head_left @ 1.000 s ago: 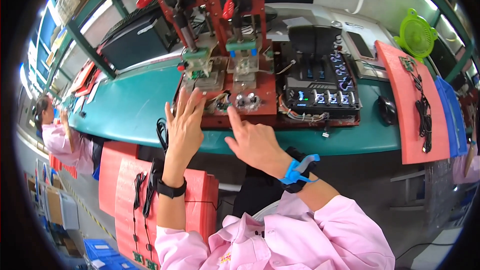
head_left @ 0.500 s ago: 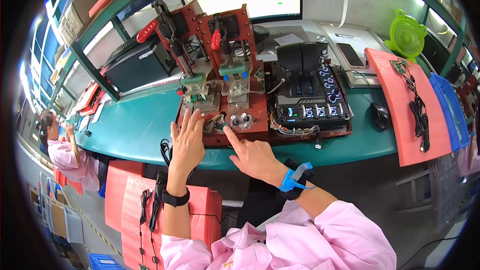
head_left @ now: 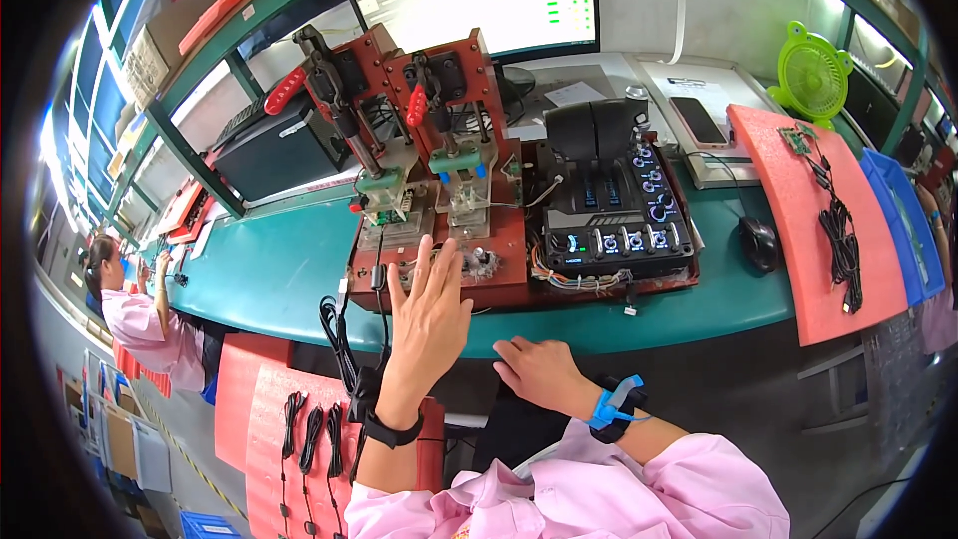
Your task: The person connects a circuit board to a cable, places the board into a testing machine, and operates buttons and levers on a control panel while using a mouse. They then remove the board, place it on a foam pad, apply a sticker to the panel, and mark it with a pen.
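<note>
My left hand (head_left: 431,324) is open, palm down with fingers stretched out, over the front of the red test fixture (head_left: 499,274). Its fingertips are by the small round knobs (head_left: 483,262), which they partly hide. I see nothing held in it. My right hand (head_left: 542,374) is just off the bench's front edge, its fingers curled in, with no object showing. On the fixture stand two toggle clamps with red handles (head_left: 286,92), above clear blocks and green circuit boards (head_left: 382,180). A black cable (head_left: 381,245) runs down from the left block, past my left hand.
Right of the fixture sits a black control panel (head_left: 609,190) with knobs and switches. Beyond are a mouse (head_left: 758,242), a phone (head_left: 697,120) and pink foam (head_left: 798,230) holding a coiled cable. Lower left, more foam (head_left: 264,449) carries several cables. A co-worker (head_left: 150,314) sits far left.
My right hand has drawn back from the fixture to the bench edge, its pointing finger now curled. My left hand has moved right across the fixture's front. The view has shifted slightly.
</note>
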Demonstrator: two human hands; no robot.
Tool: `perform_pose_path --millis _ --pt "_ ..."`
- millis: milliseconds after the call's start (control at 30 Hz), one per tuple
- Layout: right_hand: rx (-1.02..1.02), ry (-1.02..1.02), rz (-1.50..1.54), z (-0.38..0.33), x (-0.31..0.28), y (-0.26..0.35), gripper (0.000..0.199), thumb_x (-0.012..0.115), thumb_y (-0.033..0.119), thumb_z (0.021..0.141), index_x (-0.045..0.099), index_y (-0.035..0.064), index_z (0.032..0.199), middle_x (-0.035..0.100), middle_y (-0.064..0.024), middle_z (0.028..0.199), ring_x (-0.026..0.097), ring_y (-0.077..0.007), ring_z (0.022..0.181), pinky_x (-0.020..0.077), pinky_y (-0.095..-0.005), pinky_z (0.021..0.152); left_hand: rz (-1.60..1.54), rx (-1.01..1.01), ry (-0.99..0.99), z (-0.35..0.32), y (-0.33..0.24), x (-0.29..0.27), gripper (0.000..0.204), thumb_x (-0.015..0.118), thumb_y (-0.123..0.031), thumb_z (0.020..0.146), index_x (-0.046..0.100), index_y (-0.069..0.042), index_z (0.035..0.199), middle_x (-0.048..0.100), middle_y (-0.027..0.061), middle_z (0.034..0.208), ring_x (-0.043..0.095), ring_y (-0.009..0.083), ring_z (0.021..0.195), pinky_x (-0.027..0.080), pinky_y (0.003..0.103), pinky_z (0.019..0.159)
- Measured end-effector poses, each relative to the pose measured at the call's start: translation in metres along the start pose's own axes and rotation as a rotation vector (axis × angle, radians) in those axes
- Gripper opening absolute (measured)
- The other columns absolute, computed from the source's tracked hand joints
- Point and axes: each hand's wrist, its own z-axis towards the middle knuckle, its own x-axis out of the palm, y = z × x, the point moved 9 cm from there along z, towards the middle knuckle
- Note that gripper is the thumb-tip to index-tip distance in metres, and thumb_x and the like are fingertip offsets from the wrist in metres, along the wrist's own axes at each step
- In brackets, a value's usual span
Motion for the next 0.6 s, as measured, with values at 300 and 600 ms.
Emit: perform_pose_path --millis 300,600 --pt "-0.110 -0.167 0.131 -0.001 -0.005 -0.009 0.007 0.057 0.012 0.074 0.053 0.0075 0.072 0.055 -0.0057 0.062 0.056 -0.0240 0.052 0.0439 -0.0337 0.044 0.036 0.107 -0.049 0.013 -0.008 -0.005 0.048 0.057 -0.012 0.072 0.044 0.002 0.116 0.039 0.0082 0.128 0.027 0.0259 0.125 0.021 0.050 0.098" --pt "-0.095 -0.171 0.289 0.006 -0.007 -0.019 0.006 0.059 0.006 0.071 0.055 0.0071 0.075 0.058 -0.0051 0.065 0.057 -0.0235 0.056 0.0458 -0.0338 0.047 0.029 0.084 0.042 0.014 -0.003 -0.006 0.051 0.059 -0.012 0.073 0.044 -0.001 0.120 0.040 0.0069 0.129 0.028 0.0267 0.125 0.021 0.047 0.100"
